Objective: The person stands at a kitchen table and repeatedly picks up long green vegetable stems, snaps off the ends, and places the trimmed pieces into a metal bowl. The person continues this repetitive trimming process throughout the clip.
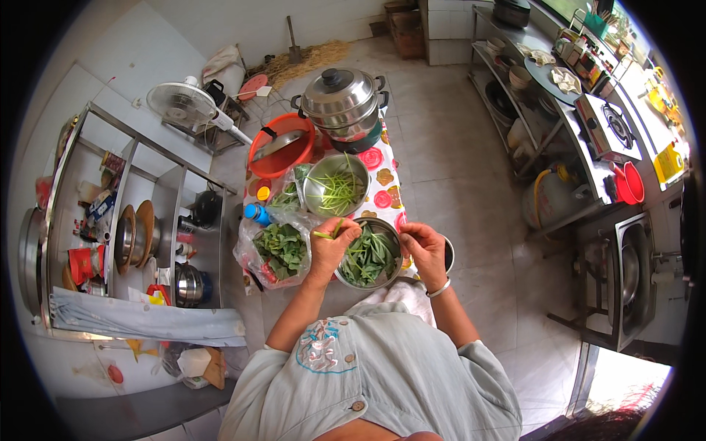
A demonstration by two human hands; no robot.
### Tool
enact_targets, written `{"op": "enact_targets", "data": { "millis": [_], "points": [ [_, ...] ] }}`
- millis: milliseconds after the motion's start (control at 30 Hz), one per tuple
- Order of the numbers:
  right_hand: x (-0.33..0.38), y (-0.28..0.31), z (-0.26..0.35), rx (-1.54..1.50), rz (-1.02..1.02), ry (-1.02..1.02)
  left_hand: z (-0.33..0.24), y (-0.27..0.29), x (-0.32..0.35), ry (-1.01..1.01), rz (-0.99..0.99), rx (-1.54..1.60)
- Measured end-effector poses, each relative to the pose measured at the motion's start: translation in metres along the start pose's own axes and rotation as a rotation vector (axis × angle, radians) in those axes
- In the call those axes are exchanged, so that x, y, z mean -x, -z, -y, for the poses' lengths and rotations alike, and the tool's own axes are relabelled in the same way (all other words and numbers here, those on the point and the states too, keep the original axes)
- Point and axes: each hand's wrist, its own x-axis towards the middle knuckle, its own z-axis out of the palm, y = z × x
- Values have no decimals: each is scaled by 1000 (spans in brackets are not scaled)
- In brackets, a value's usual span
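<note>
Centre frame: left hand (332, 242) pinches a green stem (329, 234) over steel bowl of leaves (369, 255); right hand (422, 246) half-curled at bowl's rim, grip unclear.

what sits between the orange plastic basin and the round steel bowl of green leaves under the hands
In the head view, a smaller round steel bowl holding thin green stems lies between the orange plastic basin and the leaf-filled steel bowl.

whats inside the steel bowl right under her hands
The steel bowl holds a heap of green leaves on stems. The leaves cover its bottom, so anything beneath them cannot be seen.
</note>
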Motion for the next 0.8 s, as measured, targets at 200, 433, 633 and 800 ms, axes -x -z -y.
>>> {"op": "enact_targets", "data": {
  "millis": [200, 433, 633, 800],
  "points": [
    [-6, -29, 31, 618, 139, 413, -20, -19, 7, -75, 197, -212],
    [0, -20, 37, 811, 139, 385, -25, -15, 3, -147, 321, -346],
    [-1, -7, 41, 644, 131, 238, -18, -13, 7, -212, 288, -436],
    [4, -9, 46, 623, 216, 108, -13, -11, 0, -258, 330, -419]
  ]
}}
